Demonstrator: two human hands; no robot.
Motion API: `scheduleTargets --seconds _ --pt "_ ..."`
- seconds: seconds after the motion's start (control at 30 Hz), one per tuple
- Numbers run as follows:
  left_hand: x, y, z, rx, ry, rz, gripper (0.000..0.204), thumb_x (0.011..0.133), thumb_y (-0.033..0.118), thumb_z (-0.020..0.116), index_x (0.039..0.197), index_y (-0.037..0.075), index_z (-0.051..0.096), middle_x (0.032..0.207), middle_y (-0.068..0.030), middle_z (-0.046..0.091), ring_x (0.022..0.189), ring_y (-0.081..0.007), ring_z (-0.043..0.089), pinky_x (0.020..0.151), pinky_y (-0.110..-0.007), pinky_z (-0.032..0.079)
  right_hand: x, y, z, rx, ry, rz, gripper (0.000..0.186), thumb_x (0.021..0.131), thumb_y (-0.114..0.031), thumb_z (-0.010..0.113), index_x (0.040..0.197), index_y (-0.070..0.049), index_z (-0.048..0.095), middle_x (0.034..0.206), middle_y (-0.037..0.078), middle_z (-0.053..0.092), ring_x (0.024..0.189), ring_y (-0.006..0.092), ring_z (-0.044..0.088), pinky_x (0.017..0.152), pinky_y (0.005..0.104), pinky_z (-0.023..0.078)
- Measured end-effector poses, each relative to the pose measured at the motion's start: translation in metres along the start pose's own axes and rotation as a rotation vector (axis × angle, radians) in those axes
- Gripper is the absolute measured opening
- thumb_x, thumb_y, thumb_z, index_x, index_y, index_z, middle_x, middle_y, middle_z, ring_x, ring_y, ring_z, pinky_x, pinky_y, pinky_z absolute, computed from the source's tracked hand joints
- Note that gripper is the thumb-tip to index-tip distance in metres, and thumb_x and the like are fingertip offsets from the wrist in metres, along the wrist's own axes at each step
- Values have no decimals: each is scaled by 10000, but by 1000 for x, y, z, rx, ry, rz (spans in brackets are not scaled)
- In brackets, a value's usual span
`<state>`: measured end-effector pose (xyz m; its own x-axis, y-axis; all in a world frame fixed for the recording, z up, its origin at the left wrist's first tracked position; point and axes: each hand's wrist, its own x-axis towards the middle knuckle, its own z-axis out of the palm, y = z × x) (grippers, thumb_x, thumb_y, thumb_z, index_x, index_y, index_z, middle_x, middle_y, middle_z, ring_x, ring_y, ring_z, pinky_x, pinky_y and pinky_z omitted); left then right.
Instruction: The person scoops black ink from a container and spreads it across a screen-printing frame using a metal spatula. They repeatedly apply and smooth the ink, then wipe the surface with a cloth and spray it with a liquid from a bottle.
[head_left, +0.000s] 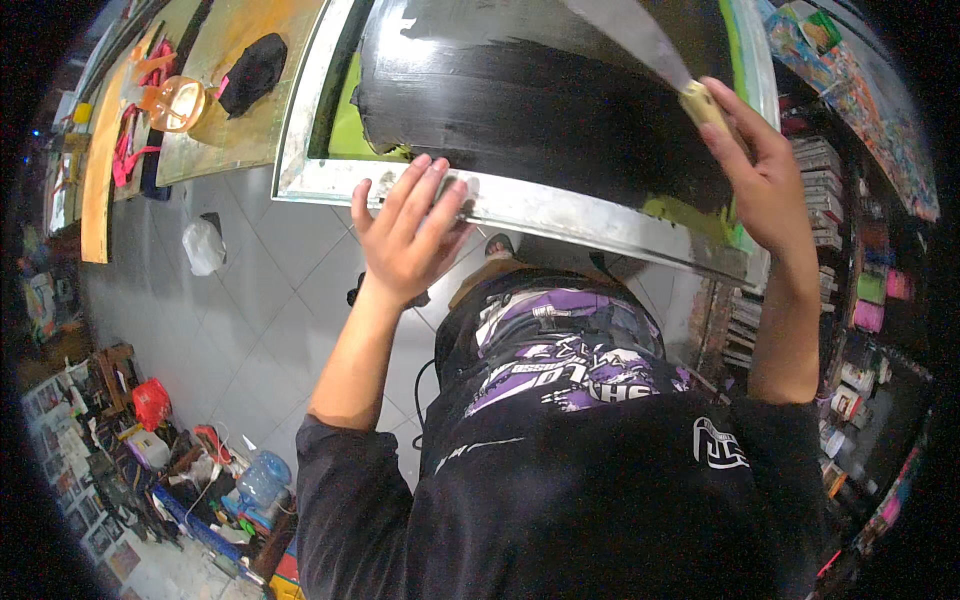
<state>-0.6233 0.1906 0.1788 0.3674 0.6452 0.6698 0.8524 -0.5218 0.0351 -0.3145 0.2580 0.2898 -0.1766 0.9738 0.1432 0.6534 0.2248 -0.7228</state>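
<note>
Pressing: left hand (405,235) flat, grip open, on screen-printing frame (560,210) near rail | right hand (765,175) grip closed around scraper (650,50) handle, blade over frame's black ink (540,110)

Around the workshop, away from the work

We saw a black cloth (252,72) and an orange mask (176,104) on the yellow counter (225,140), a white bag (204,246) on the tiled floor (270,330), a water bottle (264,478) and shelves (830,200) of stacked goods.
</note>
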Motion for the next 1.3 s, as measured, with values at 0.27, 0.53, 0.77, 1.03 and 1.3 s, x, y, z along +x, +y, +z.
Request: scheduleTargets --seconds 0.27,0.53,0.77,1.03,1.3 --pt "1 -13 11 187 -55 42 601 704 345 649 1210 98 437 1193 -50 515 1128 -164 467 905 -387 265 -62 49 -59 117 216 77 393 839 -162 567 1191 -5 492 1161 133 541 1067 169 503 923 265 362" --pt "20 -13 -11 270 -80 175 720 673 238 682 1284 77 336 1221 -100 487 1118 -247 471 904 -383 301 -111 63 -104 153 325 0 385 839 -182 571 1186 -26 507 1132 106 563 1052 165 510 916 271 371" --pt "115 13 -74 141 131 258 653 709 342 680 1230 53 412 953 -89 610 848 -228 583 753 -346 377 -115 25 -181 1 506 -91 424 858 -187 554 1231 -9 456 1217 100 500 1101 148 467 959 261 321" --pt "146 18 -89 66 181 268 632 696 264 707 1231 95 416 846 -88 628 673 -229 564 716 -345 398 -118 -63 -172 121 670 -136 389 865 -78 497 1221 58 415 1039 113 579 880 138 564 767 232 447" --pt "110 53 -47 112 244 300 608 670 341 701 1157 54 478 941 -108 573 881 -250 556 788 -381 371 -122 -14 -167 -11 482 -164 428 844 -163 564 1221 9 457 1208 102 507 1097 157 468 962 280 326"
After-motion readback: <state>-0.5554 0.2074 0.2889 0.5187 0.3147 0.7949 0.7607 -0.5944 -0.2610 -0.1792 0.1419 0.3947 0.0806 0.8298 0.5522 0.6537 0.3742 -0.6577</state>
